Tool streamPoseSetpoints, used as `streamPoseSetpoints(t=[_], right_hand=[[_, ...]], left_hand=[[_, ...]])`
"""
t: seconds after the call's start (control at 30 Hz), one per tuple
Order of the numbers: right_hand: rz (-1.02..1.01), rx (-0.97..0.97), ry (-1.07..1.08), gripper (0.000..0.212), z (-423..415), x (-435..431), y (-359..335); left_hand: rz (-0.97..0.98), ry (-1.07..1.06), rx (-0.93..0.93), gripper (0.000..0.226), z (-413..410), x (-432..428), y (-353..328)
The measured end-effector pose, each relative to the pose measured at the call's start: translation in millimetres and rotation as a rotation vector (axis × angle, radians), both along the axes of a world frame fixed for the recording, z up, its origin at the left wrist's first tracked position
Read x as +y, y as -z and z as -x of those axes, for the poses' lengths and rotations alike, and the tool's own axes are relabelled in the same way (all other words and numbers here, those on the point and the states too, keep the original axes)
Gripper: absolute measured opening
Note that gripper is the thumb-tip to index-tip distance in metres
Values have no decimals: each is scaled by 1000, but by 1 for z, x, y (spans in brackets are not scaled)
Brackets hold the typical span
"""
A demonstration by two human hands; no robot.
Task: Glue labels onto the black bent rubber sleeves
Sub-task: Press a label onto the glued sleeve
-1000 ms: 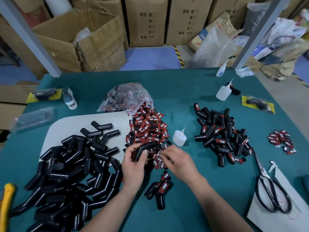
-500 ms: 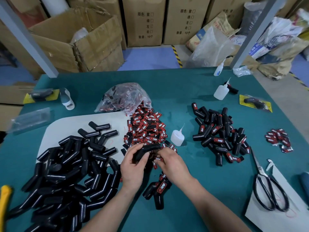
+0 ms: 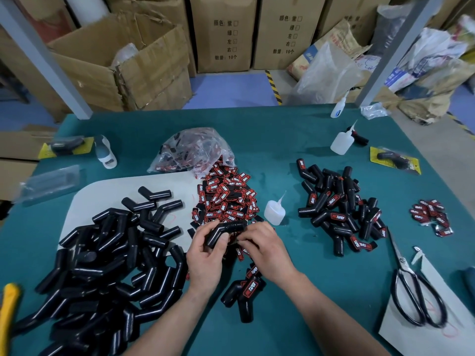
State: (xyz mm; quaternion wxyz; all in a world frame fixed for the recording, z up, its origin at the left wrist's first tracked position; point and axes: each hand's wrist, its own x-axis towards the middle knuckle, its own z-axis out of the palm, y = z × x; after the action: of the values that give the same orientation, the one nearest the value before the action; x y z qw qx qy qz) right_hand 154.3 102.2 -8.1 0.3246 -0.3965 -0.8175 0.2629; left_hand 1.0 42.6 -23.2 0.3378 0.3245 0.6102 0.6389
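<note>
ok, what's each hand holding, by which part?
Left hand grips a bent sleeve by its lower leg. Right hand curls beside its upper leg; whether it holds anything cannot be told.

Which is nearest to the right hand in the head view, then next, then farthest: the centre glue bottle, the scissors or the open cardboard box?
From the right hand:
1. Centre glue bottle, just beyond the hand, beside the label pile.
2. Scissors, out at the table's right edge.
3. Open cardboard box, off the table, at the far left.
</note>
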Motion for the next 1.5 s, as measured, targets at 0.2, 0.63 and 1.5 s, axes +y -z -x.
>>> streamPoseSetpoints(t=[0.2,0.63,1.5], right_hand=[[92,-5,50,8,2,2,7],[15,-50,85,8,-1,4,5],[-181,383,127,18,3,-1,4]], left_hand=[[-1,-38,-48,30,3,0,0],[-92,-41,70,32,-2,-3,1],[-77,153,221,39,-4,-1,6]])
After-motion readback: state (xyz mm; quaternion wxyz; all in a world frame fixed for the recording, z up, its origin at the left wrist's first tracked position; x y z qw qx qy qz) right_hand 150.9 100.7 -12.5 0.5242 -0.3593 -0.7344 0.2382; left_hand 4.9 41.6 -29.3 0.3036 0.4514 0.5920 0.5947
